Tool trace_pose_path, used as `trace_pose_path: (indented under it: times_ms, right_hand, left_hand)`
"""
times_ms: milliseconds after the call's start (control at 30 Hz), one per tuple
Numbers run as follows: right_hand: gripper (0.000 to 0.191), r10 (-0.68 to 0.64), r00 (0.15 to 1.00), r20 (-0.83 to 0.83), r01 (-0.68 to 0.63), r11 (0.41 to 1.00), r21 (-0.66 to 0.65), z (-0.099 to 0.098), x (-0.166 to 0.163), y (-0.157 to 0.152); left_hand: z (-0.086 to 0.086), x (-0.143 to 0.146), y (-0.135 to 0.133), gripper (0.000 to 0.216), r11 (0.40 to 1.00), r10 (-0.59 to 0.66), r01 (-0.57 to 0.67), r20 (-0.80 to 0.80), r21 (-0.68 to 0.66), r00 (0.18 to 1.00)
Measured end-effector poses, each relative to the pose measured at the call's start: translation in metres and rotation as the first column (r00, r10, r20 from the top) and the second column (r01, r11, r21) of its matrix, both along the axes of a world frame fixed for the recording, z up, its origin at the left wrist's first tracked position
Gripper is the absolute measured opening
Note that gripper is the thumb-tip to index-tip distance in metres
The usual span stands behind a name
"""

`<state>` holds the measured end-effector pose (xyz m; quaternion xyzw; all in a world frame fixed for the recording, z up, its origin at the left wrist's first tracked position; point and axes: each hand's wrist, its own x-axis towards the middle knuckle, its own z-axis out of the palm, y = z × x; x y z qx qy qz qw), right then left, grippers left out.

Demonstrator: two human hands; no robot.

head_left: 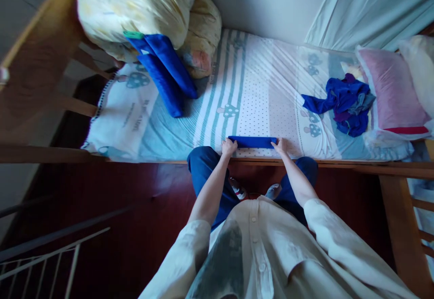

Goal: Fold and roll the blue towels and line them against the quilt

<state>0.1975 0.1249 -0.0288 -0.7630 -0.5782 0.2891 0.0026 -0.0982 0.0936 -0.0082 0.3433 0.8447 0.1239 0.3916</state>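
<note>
A narrow folded blue cloth [252,142] lies flat near the front edge of the bed [257,82]. My left hand [228,147] grips its left end with curled fingers. My right hand [280,145] holds its right end the same way. A stack of folded blue cloths [166,70] rests at the left, leaning on the bedding bundle. A heap of crumpled blue garments [346,102] lies at the right, beside the pink pillow.
A large yellow bedding bundle [135,9] sits at the bed's left end. A pink pillow [393,91] lies at the right. The wooden bed rail [339,163] runs along the front. The floor is dark red wood [135,217], with a metal railing [44,258] at lower left.
</note>
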Motion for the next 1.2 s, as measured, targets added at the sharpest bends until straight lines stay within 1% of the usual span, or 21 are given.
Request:
trace_pose_path:
  times_ms: [133,300,367,467,567,667,733,800,833,867,900,967,1000,1067,1133,1200]
  right_hand:
    - [0.047,-0.001,0.998,0.069,0.003,0.999,-0.035,0.018,-0.009,-0.002]
    - [0.054,0.040,0.993,0.110,-0.034,0.998,-0.051,0.036,-0.021,0.002]
    - [0.054,0.056,0.989,0.139,-0.051,0.998,-0.040,0.042,-0.023,0.003]
    - [0.052,0.102,0.982,0.161,-0.103,0.995,-0.004,0.054,-0.026,0.008]
    - [0.051,0.176,0.980,0.093,-0.181,0.982,0.049,0.068,-0.033,0.021]
    - [0.057,0.277,0.955,-0.107,-0.263,0.956,0.129,0.086,-0.054,0.044]
    - [0.070,0.352,0.897,-0.268,-0.313,0.933,0.179,0.098,-0.080,0.063]
    - [0.086,0.420,0.816,-0.397,-0.362,0.907,0.216,0.109,-0.113,0.081]
    - [0.090,0.448,0.776,-0.444,-0.385,0.894,0.229,0.114,-0.131,0.088]
    - [0.090,0.472,0.737,-0.484,-0.409,0.881,0.237,0.120,-0.150,0.095]
    - [0.085,0.491,0.702,-0.516,-0.432,0.869,0.240,0.125,-0.169,0.100]
    - [0.068,0.511,0.658,-0.552,-0.462,0.854,0.240,0.134,-0.203,0.107]
    - [0.058,0.513,0.655,-0.555,-0.464,0.853,0.240,0.139,-0.218,0.109]
    - [0.041,0.502,0.682,-0.531,-0.438,0.863,0.253,0.146,-0.244,0.113]
    - [0.033,0.482,0.723,-0.496,-0.395,0.876,0.275,0.152,-0.266,0.117]
    - [0.030,0.464,0.740,-0.487,-0.355,0.884,0.305,0.158,-0.286,0.124]
  left_hand:
    - [0.007,-0.008,0.004,0.037,0.991,0.136,-0.133,0.097,-0.035,0.986]
    - [0.013,-0.014,0.004,0.028,0.950,0.311,-0.308,0.263,-0.053,0.914]
    - [0.016,-0.015,0.006,0.029,0.933,0.350,-0.358,0.322,-0.035,0.880]
    - [0.022,-0.016,0.010,0.032,0.915,0.360,-0.403,0.410,0.020,0.838]
    - [0.031,-0.017,0.016,0.037,0.897,0.325,-0.428,0.486,0.114,0.811]
    - [0.042,-0.018,0.024,0.036,0.872,0.267,-0.439,0.541,0.218,0.798]
    - [0.051,-0.020,0.031,0.031,0.852,0.204,-0.428,0.561,0.303,0.803]
    - [0.062,-0.025,0.040,0.026,0.818,0.096,-0.377,0.544,0.434,0.834]
    - [0.068,-0.029,0.044,0.025,0.794,0.031,-0.337,0.519,0.507,0.854]
    - [0.075,-0.033,0.048,0.024,0.764,-0.032,-0.290,0.484,0.576,0.875]
    - [0.081,-0.038,0.053,0.025,0.735,-0.083,-0.246,0.444,0.632,0.892]
    - [0.094,-0.051,0.062,0.026,0.686,-0.139,-0.181,0.371,0.705,0.918]
    - [0.099,-0.059,0.067,0.026,0.664,-0.156,-0.156,0.340,0.731,0.928]
    - [0.108,-0.076,0.077,0.026,0.622,-0.169,-0.134,0.300,0.772,0.939]
    - [0.112,-0.096,0.086,0.029,0.569,-0.171,-0.168,0.316,0.805,0.933]
    - [0.109,-0.117,0.091,0.039,0.503,-0.161,-0.264,0.389,0.823,0.907]
